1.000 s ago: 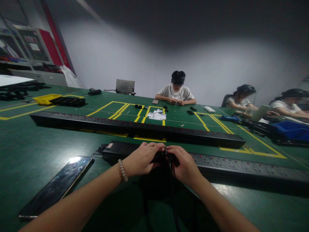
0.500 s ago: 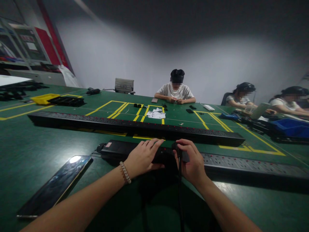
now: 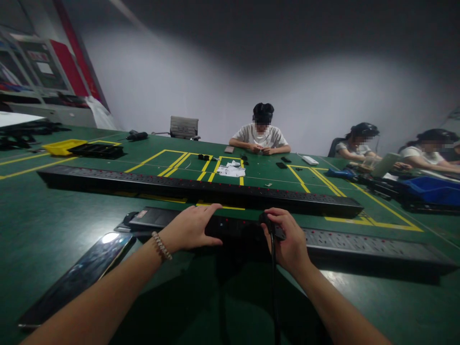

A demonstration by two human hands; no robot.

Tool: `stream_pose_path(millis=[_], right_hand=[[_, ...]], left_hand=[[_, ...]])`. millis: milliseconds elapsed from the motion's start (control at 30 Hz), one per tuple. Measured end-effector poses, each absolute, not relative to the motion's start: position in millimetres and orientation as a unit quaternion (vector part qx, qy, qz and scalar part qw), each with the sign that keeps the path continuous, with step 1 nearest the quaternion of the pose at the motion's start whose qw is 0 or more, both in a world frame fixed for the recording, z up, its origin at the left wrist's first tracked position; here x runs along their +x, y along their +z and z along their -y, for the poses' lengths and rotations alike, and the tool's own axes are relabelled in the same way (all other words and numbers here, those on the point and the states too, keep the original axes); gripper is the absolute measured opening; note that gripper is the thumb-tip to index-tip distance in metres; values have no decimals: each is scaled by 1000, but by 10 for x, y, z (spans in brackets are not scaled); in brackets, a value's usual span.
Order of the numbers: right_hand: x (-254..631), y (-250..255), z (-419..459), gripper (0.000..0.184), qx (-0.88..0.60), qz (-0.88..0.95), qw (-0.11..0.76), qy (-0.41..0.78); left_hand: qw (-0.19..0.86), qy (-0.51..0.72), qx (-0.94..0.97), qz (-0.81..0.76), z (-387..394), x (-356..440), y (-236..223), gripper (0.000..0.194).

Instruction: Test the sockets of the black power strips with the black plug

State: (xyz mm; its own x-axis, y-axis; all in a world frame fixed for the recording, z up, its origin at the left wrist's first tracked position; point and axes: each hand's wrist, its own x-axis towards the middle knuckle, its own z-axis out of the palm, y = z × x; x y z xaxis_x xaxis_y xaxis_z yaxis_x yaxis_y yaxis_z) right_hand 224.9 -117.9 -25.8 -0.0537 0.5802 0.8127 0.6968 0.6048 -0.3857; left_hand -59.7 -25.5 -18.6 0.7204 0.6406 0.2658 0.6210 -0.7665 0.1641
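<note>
A long black power strip (image 3: 345, 244) with rows of sockets and small red dots lies across the table in front of me. My left hand (image 3: 192, 226) straddles its left part, thumb on the near side and fingers over the far side. In my right hand (image 3: 289, 239) is a black plug (image 3: 265, 220), pinched above the strip, its cable hanging down towards me. Whether the plug touches a socket cannot be made out. Behind lies a second long power strip (image 3: 201, 191). A phone (image 3: 77, 278) lies at the left, beside my left forearm.
Farther back are scraps of white paper (image 3: 232, 168), a yellow tray (image 3: 64, 147), a black tray (image 3: 97, 150) and a blue bin (image 3: 431, 189). A person (image 3: 260, 136) sits opposite; other people work at the right. Yellow tape lines mark the green table (image 3: 82, 211).
The near power strip has slid left together with my left hand, bringing its right end into view. My right hand keeps the plug and has shifted slightly right.
</note>
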Motion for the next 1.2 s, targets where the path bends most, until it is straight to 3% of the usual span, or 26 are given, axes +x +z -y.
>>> stream_pose_path(millis=[167,400,867,1200], right_hand=[[2107,-315,1152,27,-419,750,511,-23],[2046,-370,1142,32,-409,776,480,-3],[2034,-336,1163,16,-423,763,490,10],[1978,-313,1184,20,-418,791,447,-3]], left_hand=[[58,223,935,-271,441,-383,-184,59],[80,255,933,-240,527,-204,-254,73],[83,213,939,-256,546,-222,-199,63],[81,211,939,-261,543,-219,-206,68]])
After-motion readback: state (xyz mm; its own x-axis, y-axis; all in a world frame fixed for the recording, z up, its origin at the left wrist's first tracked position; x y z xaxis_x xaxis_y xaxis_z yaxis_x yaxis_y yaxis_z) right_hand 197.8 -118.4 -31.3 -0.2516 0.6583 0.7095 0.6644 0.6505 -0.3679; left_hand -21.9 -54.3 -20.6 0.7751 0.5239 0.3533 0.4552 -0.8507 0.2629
